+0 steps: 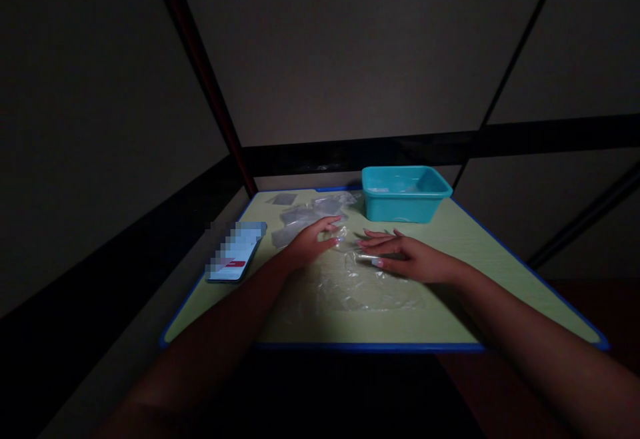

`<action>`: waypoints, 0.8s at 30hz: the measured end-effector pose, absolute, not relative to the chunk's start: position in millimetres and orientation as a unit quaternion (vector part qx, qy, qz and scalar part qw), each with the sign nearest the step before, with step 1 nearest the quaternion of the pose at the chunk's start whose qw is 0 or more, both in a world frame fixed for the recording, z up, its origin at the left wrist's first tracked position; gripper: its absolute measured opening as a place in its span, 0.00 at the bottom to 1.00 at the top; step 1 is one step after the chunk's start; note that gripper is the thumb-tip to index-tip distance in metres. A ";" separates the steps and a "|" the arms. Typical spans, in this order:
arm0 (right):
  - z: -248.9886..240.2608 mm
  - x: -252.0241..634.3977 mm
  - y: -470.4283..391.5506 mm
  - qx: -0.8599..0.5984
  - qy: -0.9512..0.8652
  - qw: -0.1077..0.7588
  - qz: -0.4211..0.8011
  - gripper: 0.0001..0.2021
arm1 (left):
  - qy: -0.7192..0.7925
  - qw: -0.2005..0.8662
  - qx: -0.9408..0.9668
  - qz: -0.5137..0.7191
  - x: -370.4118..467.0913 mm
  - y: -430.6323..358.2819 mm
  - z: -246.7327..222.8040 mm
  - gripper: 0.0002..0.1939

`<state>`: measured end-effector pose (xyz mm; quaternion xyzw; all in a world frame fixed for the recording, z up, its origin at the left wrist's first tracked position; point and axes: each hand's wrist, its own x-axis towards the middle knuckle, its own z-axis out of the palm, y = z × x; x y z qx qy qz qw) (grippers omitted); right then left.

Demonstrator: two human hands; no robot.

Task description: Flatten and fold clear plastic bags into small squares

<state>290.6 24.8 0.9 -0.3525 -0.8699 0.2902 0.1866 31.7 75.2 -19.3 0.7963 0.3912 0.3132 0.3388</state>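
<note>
A clear plastic bag [370,292] lies spread on the table in front of me, thin and wrinkled with bright glints. My left hand [311,242] is at the bag's far left part, thumb and forefinger apart, its other fingers partly hidden. Over the bag's right side, my right hand [405,257] has its fingers stretched out and the thumb apart from them; whether it presses on the film is hard to tell. Just beyond my left hand lie several greyish clear plastic bags [295,216], loosely overlapping.
A turquoise plastic basin [403,207] stands at the table's back right. On the left lies a phone [235,252] with its screen lit. The pale green table [520,292] has a blue edge, and a wall panel [350,52] rises behind it. The light is dim.
</note>
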 end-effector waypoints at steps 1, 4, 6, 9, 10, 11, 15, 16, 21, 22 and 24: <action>1.1 290.5 24.8 -0.353 -0.869 0.188 0.289 0.19 | 0.382 0.360 0.786 0.327 32.2 76.6 -19.2 0.28; 2.5 290.3 23.6 -0.367 -0.864 0.188 0.288 0.20 | 0.370 0.414 0.754 0.351 33.9 77.5 -16.3 0.18; 4.5 290.4 22.4 -0.386 -0.857 0.188 0.286 0.21 | 0.386 0.426 0.738 0.353 34.8 75.8 -13.1 0.15; 8.3 291.1 20.8 -0.404 -0.843 0.219 0.281 0.22 | 0.406 0.412 0.735 0.355 35.0 72.9 -8.6 0.16; 9.3 291.4 20.3 -0.400 -0.839 0.239 0.283 0.21 | 0.410 0.401 0.739 0.355 34.8 72.4 -7.6 0.17; 10.1 291.4 19.9 -0.389 -0.835 0.257 0.292 0.21 | 0.413 0.386 0.745 0.355 34.7 72.2 -7.0 0.17; 9.7 289.5 18.1 -0.340 -0.826 0.266 0.362 0.22 | 0.412 0.338 0.778 0.333 35.2 72.0 -6.1 0.16; 8.7 288.9 17.8 -0.333 -0.828 0.254 0.373 0.22 | 0.411 0.335 0.784 0.323 35.7 71.3 -5.8 0.16; 3.3 288.6 19.1 -0.352 -0.861 0.201 0.307 0.22 | 0.397 0.337 0.806 0.281 38.3 65.1 -2.8 0.18; 2.7 289.2 19.9 -0.372 -0.863 0.196 0.280 0.21 | 0.390 0.336 0.810 0.280 38.5 64.2 -2.4 0.19; 2.2 290.6 21.6 -0.420 -0.860 0.184 0.224 0.20 | 0.376 0.338 0.816 0.280 38.3 63.4 -2.5 0.19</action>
